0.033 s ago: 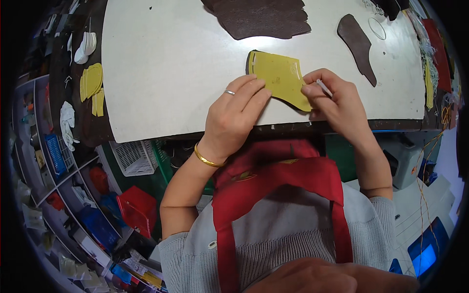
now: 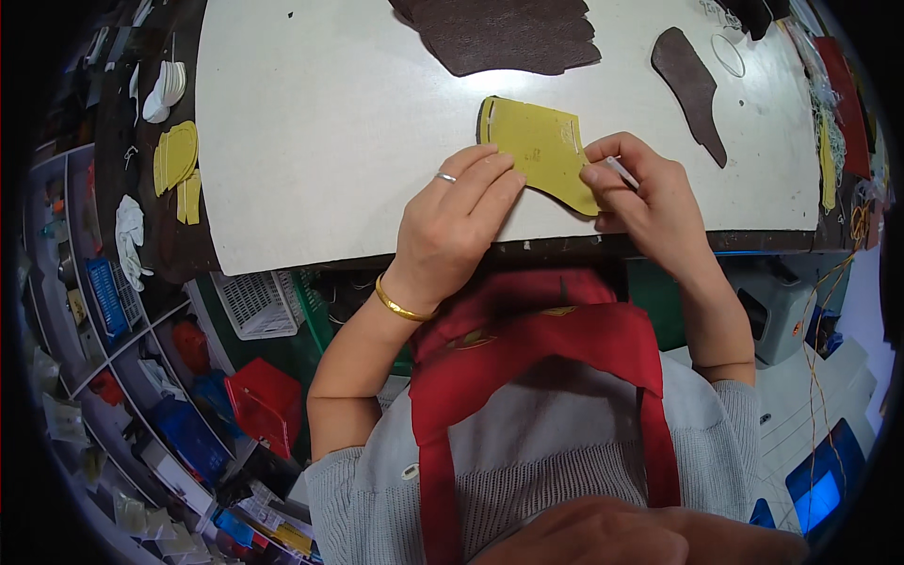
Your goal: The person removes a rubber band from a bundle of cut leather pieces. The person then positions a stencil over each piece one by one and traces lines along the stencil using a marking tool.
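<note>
A yellow pattern template (image 2: 537, 141) lies near the table's front edge, with slots along its left and right sides. Under it a dark brown leather piece (image 2: 483, 122) peeps out at the left edge. My left hand (image 2: 457, 207) rests its fingers flat on the template's lower left, holding nothing. At the template's right edge, my right hand (image 2: 650, 193) is closed around a thin whitish pen-like stick (image 2: 621, 171), its fingertips against the edge. The stick's tip is hidden by the fingers.
A stack of dark brown leather (image 2: 508, 38) lies at the far side of the white table (image 2: 311, 169). One narrow leather piece (image 2: 690, 94) sits at the right. More yellow templates (image 2: 176, 158) lie at the left, beside a white glove (image 2: 130, 235). Cords hang at the right.
The template and my left hand have shifted very slightly to the right. The stick in my right hand has tilted a little.
</note>
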